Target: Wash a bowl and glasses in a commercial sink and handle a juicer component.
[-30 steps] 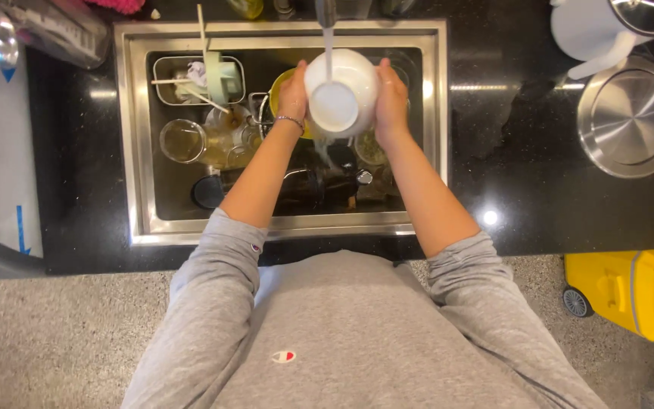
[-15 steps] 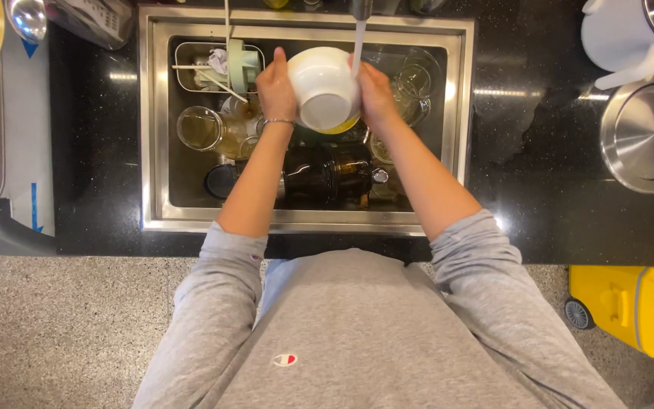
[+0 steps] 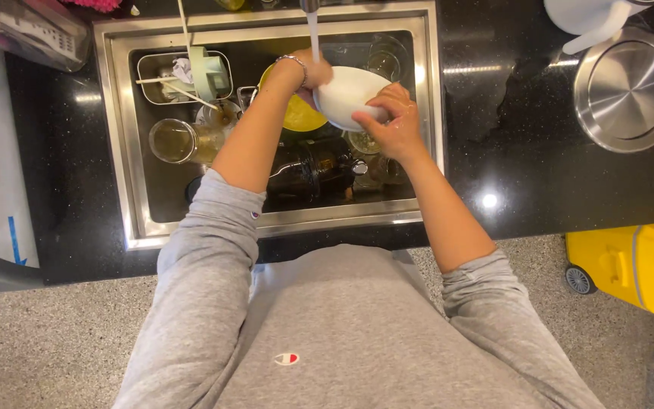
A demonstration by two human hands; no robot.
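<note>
White bowl (image 3: 350, 97): gripped by left hand (image 3: 313, 76) and right hand (image 3: 392, 121), tilted, held under the water stream (image 3: 314, 34) at the far side of the steel sink (image 3: 119, 136); yellow plate (image 3: 300, 113) beneath.

White bowl (image 3: 350, 97). Yellow plate (image 3: 297, 115) beneath. Steel-grey sink (image 3: 130, 151), amber-tinted glass (image 3: 175, 142). Black speckled surface (image 3: 539, 174), glossy. Silver pot lid (image 3: 628, 87). Grey sleeves (image 3: 206, 257). Yellow bin (image 3: 630, 265) on grey-flecked floor (image 3: 39, 341).

sink (image 3: 126, 136) crowded with glasses (image 3: 175, 141), counter (image 3: 531, 174) right open
</note>
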